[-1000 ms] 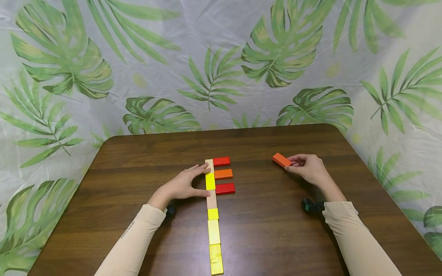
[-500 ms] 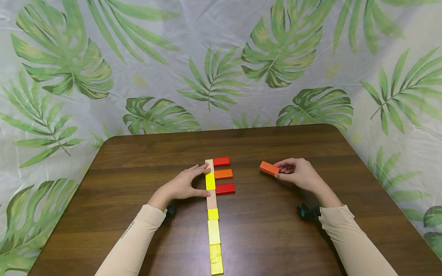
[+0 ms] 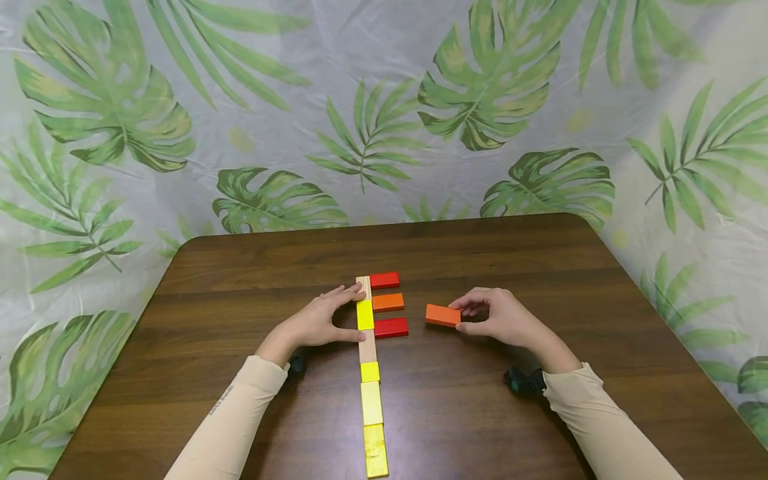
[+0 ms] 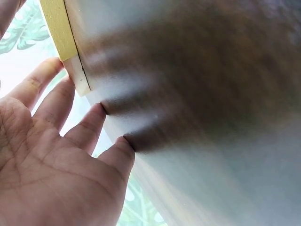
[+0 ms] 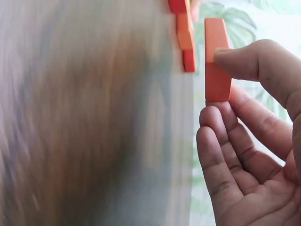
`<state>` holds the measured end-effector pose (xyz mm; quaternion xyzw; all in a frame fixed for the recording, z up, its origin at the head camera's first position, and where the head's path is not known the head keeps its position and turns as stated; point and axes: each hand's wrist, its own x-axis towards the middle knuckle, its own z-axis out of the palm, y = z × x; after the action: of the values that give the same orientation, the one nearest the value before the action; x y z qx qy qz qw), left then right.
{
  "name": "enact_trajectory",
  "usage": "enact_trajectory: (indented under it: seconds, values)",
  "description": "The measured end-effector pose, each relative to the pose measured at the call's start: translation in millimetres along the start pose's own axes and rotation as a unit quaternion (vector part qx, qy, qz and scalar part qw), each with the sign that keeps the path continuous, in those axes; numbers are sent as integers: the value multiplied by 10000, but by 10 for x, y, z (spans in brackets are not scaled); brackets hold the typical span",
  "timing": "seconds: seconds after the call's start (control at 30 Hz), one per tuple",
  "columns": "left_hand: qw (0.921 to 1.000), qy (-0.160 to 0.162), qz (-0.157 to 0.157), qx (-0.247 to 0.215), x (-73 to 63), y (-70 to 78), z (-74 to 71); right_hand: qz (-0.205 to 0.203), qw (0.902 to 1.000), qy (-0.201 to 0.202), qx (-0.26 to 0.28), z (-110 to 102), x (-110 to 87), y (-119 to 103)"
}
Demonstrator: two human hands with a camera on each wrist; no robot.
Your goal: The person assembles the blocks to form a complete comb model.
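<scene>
My right hand (image 3: 501, 315) pinches one end of an orange wooden block (image 3: 443, 315) between thumb and fingers, right of the other blocks. In the right wrist view the thumb presses one face of that orange block. My left hand (image 3: 321, 320) rests with spread fingers along the left side of a straight row of blocks. Its fingertips are at the far plain wood block (image 3: 363, 283), and its thumb tip lies on a second plain wood block (image 3: 368, 349). A yellow block (image 3: 365, 315) sits between them.
Rightward from the row stick out a red block (image 3: 384, 280), an orange block (image 3: 389, 303) and another red block (image 3: 391, 328). Several yellow blocks, including a near one (image 3: 375, 452), continue the row toward me. Beyond the brown table (image 3: 240, 260) hangs a leaf-patterned cloth (image 3: 384, 107).
My right hand has moved left and toward me with the orange block, turning it nearly parallel to the blocks that stick out. The left hand has stayed in place.
</scene>
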<state>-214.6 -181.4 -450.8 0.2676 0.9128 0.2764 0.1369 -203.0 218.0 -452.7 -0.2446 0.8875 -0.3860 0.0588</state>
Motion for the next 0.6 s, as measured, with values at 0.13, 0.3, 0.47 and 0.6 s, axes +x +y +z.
enact_trajectory:
  seconds: [0.13, 0.3, 0.47, 0.6]
  values:
    - [10000, 3, -1, -15, -2, 1, -1, -177, 9995, -248, -1, 103, 14, -95]
    - [10000, -7, -29, -3, -14, 15, -4, -402, 9975, -572, -21, 232, 32, -223]
    - [10000, -9, -43, -5, -23, 36, -11, -519, 9958, -760, 7, 357, 61, -331]
    - [10000, -2, -47, 22, -17, 39, -12, -573, 9946, -861, 41, 452, 95, -389]
